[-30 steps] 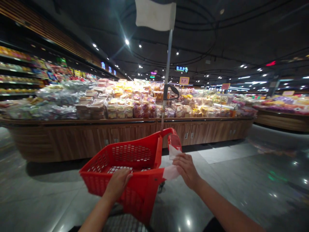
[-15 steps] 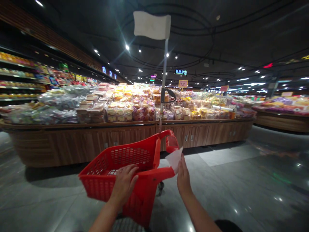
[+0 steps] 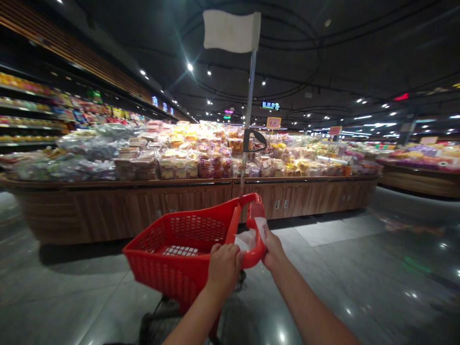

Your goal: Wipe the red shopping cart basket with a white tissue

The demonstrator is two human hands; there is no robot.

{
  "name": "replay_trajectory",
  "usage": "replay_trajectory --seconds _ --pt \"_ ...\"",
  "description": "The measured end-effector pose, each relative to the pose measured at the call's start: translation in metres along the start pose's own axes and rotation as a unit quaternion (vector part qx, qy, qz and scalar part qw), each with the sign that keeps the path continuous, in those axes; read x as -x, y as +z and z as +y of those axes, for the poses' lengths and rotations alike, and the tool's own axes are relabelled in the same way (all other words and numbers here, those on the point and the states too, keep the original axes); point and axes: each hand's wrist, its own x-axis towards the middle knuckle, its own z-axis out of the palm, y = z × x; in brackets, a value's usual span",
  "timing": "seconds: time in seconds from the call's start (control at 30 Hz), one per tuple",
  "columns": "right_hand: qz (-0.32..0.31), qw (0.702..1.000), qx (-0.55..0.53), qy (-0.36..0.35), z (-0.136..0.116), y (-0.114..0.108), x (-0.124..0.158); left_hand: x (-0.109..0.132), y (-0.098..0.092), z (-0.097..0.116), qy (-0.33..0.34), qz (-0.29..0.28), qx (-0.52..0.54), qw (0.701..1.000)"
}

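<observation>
Gripping the rim of a red plastic shopping cart (image 3: 201,214), the left hand (image 3: 224,268) is clenched. The right hand (image 3: 273,249) closes on the cart's handle (image 3: 256,258), pinching a white tissue (image 3: 249,238) against it, its fingers hidden. Beyond the hands, a wooden counter (image 3: 143,203) bears bagged bread (image 3: 194,163). A loosened right grip could drop the tissue onto the polished floor (image 3: 341,230); a hard push could run the cart into the counter.

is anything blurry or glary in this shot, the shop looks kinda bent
In the head view, the wide lens bows the left shelves, glare washes out the bread packs, the shiny floor mirrors ceiling lights, and the red cart basket looks fairly sharp.
</observation>
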Motion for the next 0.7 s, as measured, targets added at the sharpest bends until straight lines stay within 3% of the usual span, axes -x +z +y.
replay_trajectory --seconds 0.17,0.33,0.43,0.57,0.7 --pt "0.042 0.995 0.036 0.081 0.01 -0.006 0.033 0.003 -0.004 -0.004 0.005 0.006 0.004 1.0" --pt "0.004 0.994 0.022 0.111 -0.003 0.008 0.017 0.007 -0.006 -0.013 0.022 0.01 0.003 1.0" --pt "0.006 0.994 0.008 0.11 -0.004 0.011 0.016 0.006 -0.005 -0.013 0.02 0.021 0.0 1.0" --pt "0.034 0.992 0.053 0.106 0.011 0.002 0.042 0.006 -0.005 -0.013 0.016 0.027 -0.001 0.999" --pt "-0.009 0.995 0.075 0.058 0.019 0.0 0.049 0.01 -0.007 -0.018 0.024 0.028 0.001 0.999"
